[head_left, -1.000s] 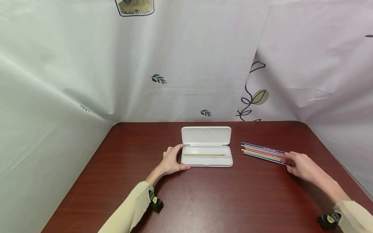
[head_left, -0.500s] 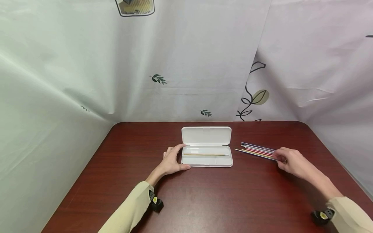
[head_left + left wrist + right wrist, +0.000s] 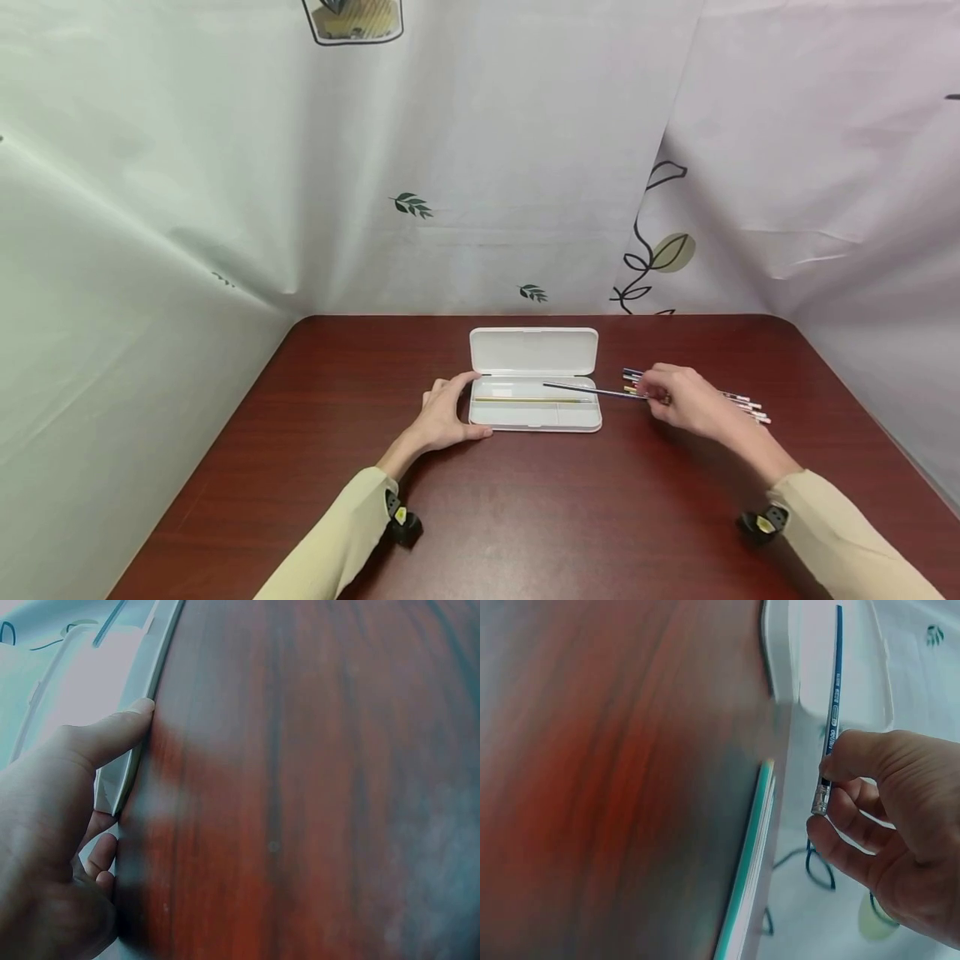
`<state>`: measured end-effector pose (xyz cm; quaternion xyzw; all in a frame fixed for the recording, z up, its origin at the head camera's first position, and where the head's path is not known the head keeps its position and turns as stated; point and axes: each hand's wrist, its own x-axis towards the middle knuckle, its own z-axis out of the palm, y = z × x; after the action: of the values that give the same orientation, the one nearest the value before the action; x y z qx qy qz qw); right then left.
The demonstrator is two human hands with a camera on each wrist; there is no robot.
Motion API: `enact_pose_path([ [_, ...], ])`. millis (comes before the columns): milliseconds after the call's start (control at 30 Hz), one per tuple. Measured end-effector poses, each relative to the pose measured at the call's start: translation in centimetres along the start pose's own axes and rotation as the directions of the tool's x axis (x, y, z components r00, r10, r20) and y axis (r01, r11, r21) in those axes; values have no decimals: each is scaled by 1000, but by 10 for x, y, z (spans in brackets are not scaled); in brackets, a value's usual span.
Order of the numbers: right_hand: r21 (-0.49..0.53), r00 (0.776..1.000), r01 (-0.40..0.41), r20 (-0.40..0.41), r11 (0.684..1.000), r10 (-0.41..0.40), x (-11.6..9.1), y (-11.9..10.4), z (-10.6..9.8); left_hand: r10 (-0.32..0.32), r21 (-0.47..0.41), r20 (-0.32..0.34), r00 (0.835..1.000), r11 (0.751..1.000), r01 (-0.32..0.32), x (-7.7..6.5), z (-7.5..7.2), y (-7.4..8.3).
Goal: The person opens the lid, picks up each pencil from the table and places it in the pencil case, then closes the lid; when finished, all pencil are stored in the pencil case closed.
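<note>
A white pencil case [image 3: 517,414] lies with its lid [image 3: 534,351] raised, and one yellowish pencil [image 3: 528,400] rests inside it. My left hand [image 3: 437,419] holds the case's left end, thumb at the front edge and fingers at the back. My right hand [image 3: 692,405] pinches a dark blue pencil [image 3: 835,697] near its eraser end. That pencil's far end reaches over the right part of the case. Below and behind the right hand lie several loose pencils [image 3: 746,405], partly hidden by it.
The dark red wooden table [image 3: 525,508] carries everything. A white curtain [image 3: 487,167] with leaf prints hangs along its back and sides. Black cameras are strapped to both wrists.
My right hand has moved left from the loose pencils, drawing out the dark blue pencil and bringing it toward the case. The left hand keeps its place.
</note>
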<state>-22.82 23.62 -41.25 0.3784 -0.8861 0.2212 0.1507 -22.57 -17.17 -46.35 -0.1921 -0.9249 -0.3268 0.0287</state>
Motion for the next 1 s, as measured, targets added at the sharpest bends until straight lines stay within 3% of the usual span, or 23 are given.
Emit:
enact_pose_path([
  [500,41,990,-6,142,999,0,49,-25,34,12,4,-11,1000,1000,-12,-1,2,0],
  [1000,56,980,41,192,998,-51,67,-36,49,5,-13,-12,1000,1000,-6,-2,0,2],
])
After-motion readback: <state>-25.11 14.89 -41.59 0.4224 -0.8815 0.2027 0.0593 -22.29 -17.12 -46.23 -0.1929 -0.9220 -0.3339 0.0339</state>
